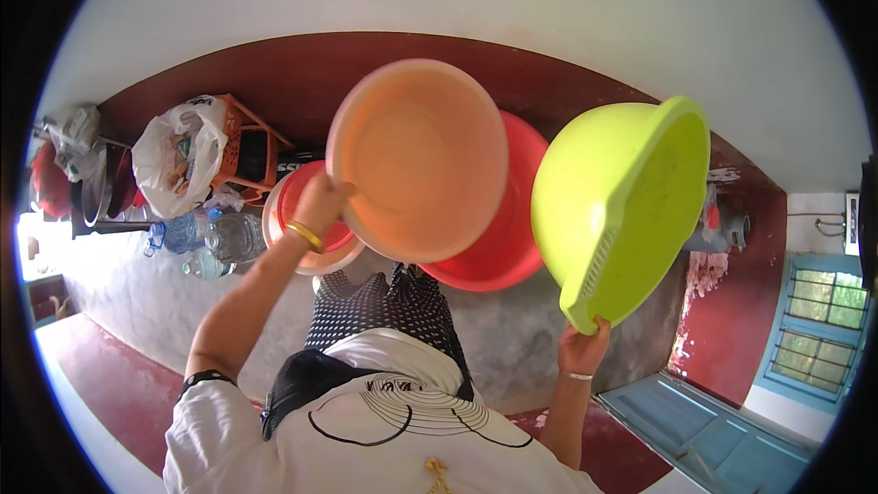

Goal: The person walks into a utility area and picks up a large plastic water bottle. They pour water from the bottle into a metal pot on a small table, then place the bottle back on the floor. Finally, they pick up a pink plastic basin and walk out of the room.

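My left hand [320, 205] is closed on the near-left rim of a peach-orange plastic basin [416, 151], which it holds up with the hollow facing me. In my right hand [583, 348] is the lower edge of a lime-green plastic basin [585, 183], tilted on its side, with slots near its rim. The fingers of that hand wrap the rim and are partly hidden. Behind the peach basin, a large red basin [494, 261] shows in part. Another smaller red basin [302, 185] sits inside a pale orange one [329, 263], next to my left hand.
At the left, a white plastic bag [178, 160] of rubbish hangs by an orange plastic chair [245, 142]. Several clear bottles [233, 238] stand close by on the grey floor [137, 279]. A grey gas cylinder [722, 233] is against the right wall, and a blue door [686, 430] is at lower right.
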`<action>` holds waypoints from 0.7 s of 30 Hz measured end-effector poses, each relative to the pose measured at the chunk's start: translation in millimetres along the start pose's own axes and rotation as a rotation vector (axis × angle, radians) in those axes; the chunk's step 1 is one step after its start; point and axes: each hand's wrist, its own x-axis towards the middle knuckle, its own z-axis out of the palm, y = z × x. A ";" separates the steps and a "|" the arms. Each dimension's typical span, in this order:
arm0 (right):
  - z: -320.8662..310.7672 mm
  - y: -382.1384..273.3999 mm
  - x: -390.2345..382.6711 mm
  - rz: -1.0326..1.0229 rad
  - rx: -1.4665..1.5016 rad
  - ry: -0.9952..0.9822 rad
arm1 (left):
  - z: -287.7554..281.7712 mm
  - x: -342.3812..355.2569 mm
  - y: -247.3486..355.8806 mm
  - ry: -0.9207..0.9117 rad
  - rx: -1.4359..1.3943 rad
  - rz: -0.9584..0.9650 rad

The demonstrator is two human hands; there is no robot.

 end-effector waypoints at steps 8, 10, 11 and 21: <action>-4.9 33.1 28.5 0.168 -0.200 -0.113 | -56.7 -79.2 4.4 0.367 -0.509 0.098; 10.3 54.0 29.3 0.203 -0.247 -0.029 | -60.6 -88.3 -16.3 0.444 -0.584 0.108; 12.1 63.2 33.7 0.228 -0.290 -0.019 | -62.9 -92.7 -24.4 0.459 -0.620 0.116; 10.0 117.6 85.2 0.401 -0.447 -0.032 | -56.0 -153.8 -46.5 0.498 -0.885 0.029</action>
